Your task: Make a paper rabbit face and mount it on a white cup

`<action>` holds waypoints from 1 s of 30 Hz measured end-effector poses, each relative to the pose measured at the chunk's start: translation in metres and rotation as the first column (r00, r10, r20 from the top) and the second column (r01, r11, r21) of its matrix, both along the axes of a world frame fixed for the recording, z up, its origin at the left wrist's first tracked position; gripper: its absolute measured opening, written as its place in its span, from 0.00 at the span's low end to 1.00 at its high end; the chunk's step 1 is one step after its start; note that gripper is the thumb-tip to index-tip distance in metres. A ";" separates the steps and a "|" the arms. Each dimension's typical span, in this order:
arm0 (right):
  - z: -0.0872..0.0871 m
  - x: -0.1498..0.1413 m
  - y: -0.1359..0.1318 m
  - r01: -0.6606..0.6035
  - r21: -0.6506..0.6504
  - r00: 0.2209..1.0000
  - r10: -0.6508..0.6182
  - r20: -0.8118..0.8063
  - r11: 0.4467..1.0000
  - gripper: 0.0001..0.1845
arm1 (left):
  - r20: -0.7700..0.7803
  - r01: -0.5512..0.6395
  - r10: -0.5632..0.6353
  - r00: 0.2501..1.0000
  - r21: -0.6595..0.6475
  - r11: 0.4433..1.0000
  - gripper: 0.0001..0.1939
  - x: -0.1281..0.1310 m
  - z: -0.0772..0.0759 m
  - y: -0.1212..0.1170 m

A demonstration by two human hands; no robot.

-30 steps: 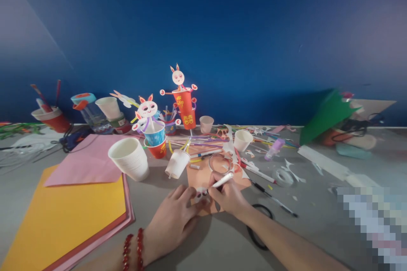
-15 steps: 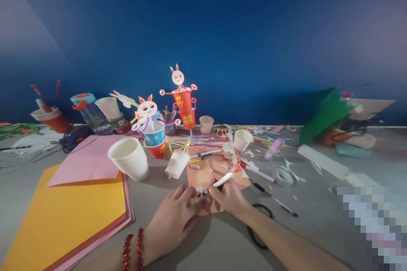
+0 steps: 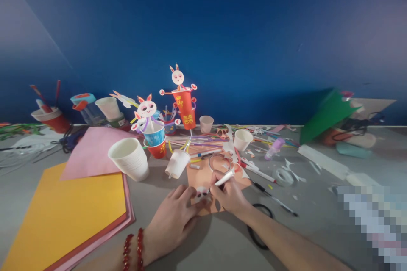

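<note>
Head view: right hand (image 3: 231, 198) clamps white marker (image 3: 225, 178); left hand (image 3: 173, 218), grip unclear, touches white paper face (image 3: 201, 190); slipping could smear ink.

The right hand (image 3: 230, 198) masks the white marker's (image 3: 225, 179) lower barrel, its nib too small to read; the left hand (image 3: 173, 216) covers an edge of the paper face (image 3: 202, 193); both forearms (image 3: 280, 233) run off the bottom, and so does the yellow sheet (image 3: 73, 211)! Out right, the green sheet (image 3: 327, 114) goes soft with blur; a pixelated patch (image 3: 378, 224) hides whatever lies beneath.
</note>
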State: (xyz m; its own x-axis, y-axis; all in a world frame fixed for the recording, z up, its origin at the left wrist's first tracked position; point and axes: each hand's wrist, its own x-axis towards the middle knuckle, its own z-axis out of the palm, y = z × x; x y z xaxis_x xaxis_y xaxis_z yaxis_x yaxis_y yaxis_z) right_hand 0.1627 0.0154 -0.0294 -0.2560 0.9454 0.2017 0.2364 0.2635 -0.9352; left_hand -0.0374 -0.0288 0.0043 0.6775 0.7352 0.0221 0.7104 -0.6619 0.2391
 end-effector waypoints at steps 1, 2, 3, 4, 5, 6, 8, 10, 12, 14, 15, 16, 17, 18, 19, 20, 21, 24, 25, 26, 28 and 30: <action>0.000 0.000 0.000 0.002 -0.001 1.000 -0.002 -0.006 1.000 0.08 | -0.003 -0.002 0.002 1.000 -0.004 1.000 0.23 0.000 0.000 0.000; 0.000 0.000 0.000 0.000 0.000 1.000 0.000 -0.008 1.000 0.07 | -0.006 -0.004 0.004 1.000 -0.006 1.000 0.23 0.000 0.000 0.000; 0.001 0.000 0.000 -0.005 0.003 1.000 0.005 -0.006 1.000 0.07 | -0.009 -0.007 0.007 1.000 -0.008 1.000 0.22 0.000 0.000 0.000; 0.001 0.000 0.000 -0.009 0.009 1.000 0.009 0.000 1.000 0.07 | -0.010 -0.009 0.009 1.000 -0.007 1.000 0.22 0.000 0.000 0.000; 0.001 0.000 0.000 -0.011 0.014 1.000 0.011 0.005 1.000 0.07 | -0.009 -0.011 0.011 1.000 -0.006 1.000 0.22 -0.001 0.000 0.000; 0.001 0.000 0.000 -0.009 0.015 1.000 0.009 0.005 1.000 0.08 | -0.007 -0.011 0.011 1.000 -0.004 1.000 0.22 -0.001 -0.001 0.000; 0.001 0.000 0.000 -0.002 0.012 1.000 0.002 -0.009 1.000 0.07 | 0.002 -0.009 0.009 1.000 -0.001 1.000 0.23 -0.001 -0.001 0.000; 0.000 0.000 0.000 -0.004 0.008 1.000 0.004 -0.016 1.000 0.07 | 0.010 -0.009 0.009 1.000 0.001 1.000 0.24 -0.001 -0.001 0.000; -0.001 0.000 0.000 -0.012 0.014 1.000 0.012 -0.009 1.000 0.07 | 0.011 -0.008 0.008 1.000 0.004 1.000 0.24 -0.001 -0.001 0.000; -0.002 0.000 0.000 -0.006 0.020 1.000 0.006 -0.004 1.000 0.07 | 0.007 -0.010 0.010 1.000 0.004 1.000 0.24 -0.001 -0.001 0.000; -0.002 0.000 0.000 0.001 0.020 1.000 -0.001 -0.008 1.000 0.07 | 0.005 -0.011 0.011 1.000 0.001 1.000 0.24 -0.001 -0.001 -0.001; -0.002 0.001 0.001 0.006 0.018 1.000 -0.006 -0.014 1.000 0.07 | 0.005 -0.012 0.012 1.000 -0.001 1.000 0.24 -0.001 -0.001 -0.001; -0.002 0.001 0.001 0.007 0.014 1.000 -0.006 -0.019 1.000 0.08 | 0.006 -0.011 0.011 1.000 -0.004 1.000 0.23 -0.001 -0.001 -0.001; -0.002 0.001 0.001 0.003 0.011 1.000 -0.003 -0.022 1.000 0.08 | 0.007 -0.010 0.010 1.000 -0.006 1.000 0.23 -0.001 -0.001 -0.001; -0.003 0.001 0.001 -0.002 0.009 1.000 0.002 -0.022 1.000 0.08 | 0.009 -0.008 0.008 1.000 -0.006 1.000 0.22 -0.001 -0.001 -0.001; -0.003 0.000 0.001 -0.006 0.007 1.000 0.006 -0.019 1.000 0.07 | 0.010 -0.007 0.007 1.000 -0.006 1.000 0.22 -0.001 0.000 -0.001; -0.003 0.000 0.001 -0.008 0.004 1.000 0.008 -0.017 1.000 0.07 | 0.011 -0.008 0.008 1.000 -0.005 1.000 0.22 -0.001 0.000 -0.001; -0.002 -0.001 0.001 0.002 -0.005 1.000 -0.002 -0.028 1.000 0.08 | 0.007 -0.014 0.014 1.000 -0.001 1.000 0.24 0.000 0.001 -0.001; -0.001 -0.001 0.001 0.003 -0.008 0.999 -0.003 -0.034 1.000 0.08 | 0.006 -0.015 0.015 1.000 0.001 1.000 0.24 0.000 0.001 -0.001; -0.001 -0.001 0.001 0.000 -0.008 0.999 0.000 -0.035 1.000 0.08 | 0.006 -0.016 0.016 1.000 0.001 1.000 0.24 0.000 0.000 0.000; 0.000 -0.001 0.001 -0.006 0.003 1.000 0.006 -0.020 1.000 0.08 | 0.011 -0.012 0.012 1.000 0.003 1.000 0.23 0.000 0.000 0.000; 0.000 0.000 0.001 -0.005 0.023 1.000 0.005 0.001 1.000 0.08 | 0.017 -0.007 0.007 1.000 0.006 1.000 0.23 0.000 -0.001 0.000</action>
State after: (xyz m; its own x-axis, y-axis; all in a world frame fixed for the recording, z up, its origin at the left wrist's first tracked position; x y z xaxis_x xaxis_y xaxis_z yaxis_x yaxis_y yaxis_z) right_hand 0.1626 0.0163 -0.0289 -0.2612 0.9392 0.2227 0.2359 0.2859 -0.9288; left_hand -0.0374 -0.0289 0.0035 0.6720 0.7395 0.0383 0.7108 -0.6587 0.2468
